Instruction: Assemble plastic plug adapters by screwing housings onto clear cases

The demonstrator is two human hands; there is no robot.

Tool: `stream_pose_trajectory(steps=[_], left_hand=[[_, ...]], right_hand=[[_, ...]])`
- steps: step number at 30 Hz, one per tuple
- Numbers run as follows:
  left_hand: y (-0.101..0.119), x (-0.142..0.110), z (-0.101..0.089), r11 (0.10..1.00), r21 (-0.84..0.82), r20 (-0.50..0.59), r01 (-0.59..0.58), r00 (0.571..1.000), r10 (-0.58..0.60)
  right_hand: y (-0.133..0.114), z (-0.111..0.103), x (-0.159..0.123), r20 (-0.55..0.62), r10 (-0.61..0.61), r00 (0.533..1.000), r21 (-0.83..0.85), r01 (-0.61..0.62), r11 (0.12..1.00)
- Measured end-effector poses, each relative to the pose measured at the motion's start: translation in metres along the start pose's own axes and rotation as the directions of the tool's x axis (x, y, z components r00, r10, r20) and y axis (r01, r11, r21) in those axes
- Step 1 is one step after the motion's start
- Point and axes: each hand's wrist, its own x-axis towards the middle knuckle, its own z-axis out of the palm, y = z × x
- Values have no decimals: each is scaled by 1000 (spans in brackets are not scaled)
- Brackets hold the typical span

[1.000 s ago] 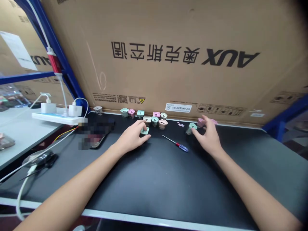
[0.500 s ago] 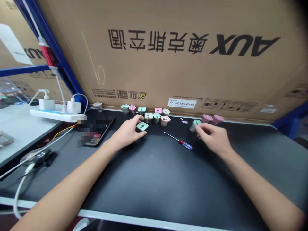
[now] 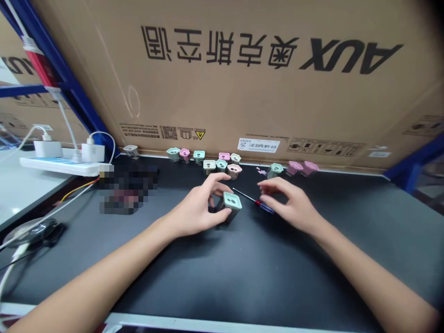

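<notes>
A mint-green two-hole pencil sharpener (image 3: 231,201) with a square top and a darker see-through body is tilted in my left hand (image 3: 201,206), thumb and fingers gripping its sides. My right hand (image 3: 291,203) is half curled with thumb and index finger apart and nothing between them. Just beside its fingers lies a screwdriver (image 3: 265,206) with a red and blue handle, shaft pointing to the back left. Another mint-green sharpener (image 3: 275,169) stands behind my right hand, alongside two pink sharpeners (image 3: 295,167).
Several pink, mint and cream sharpeners (image 3: 209,165) stand along the back, below a large cardboard box (image 3: 222,101). Small pink scraps (image 3: 261,171) lie near them. At left are a white power strip (image 3: 60,166), cables and a blurred-out dark object (image 3: 128,189). Blue posts (image 3: 78,101) flank the table.
My left hand has brought its mint-green sharpener right and nearer to me. My right hand has let go of the other mint-green sharpener and drawn back toward the screwdriver. The view has shifted slightly.
</notes>
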Motion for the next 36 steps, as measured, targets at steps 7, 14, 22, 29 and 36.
stream_pose_trajectory(steps=[7, 14, 22, 29, 36], left_hand=[[10, -6, 10, 950, -298, 169, 95, 985, -45], [2, -3, 8, 893, -419, 201, 164, 976, -85], [4, -2, 0, 1000, 10, 140, -5, 990, 3], [4, 0, 0, 997, 76, 127, 9, 992, -19], [5, 2, -8, 999, 39, 163, 30, 986, -36]], right_hand=[[-46, 17, -16, 355, -177, 918, 179, 119, 977], [-43, 23, -17, 362, -170, 917, 222, 92, 971], [-35, 29, -18, 115, -136, 984, 262, 102, 960], [-36, 33, -18, 116, 4, 993, 336, -43, 941], [-42, 36, -19, 119, 73, 990, 348, -110, 931]])
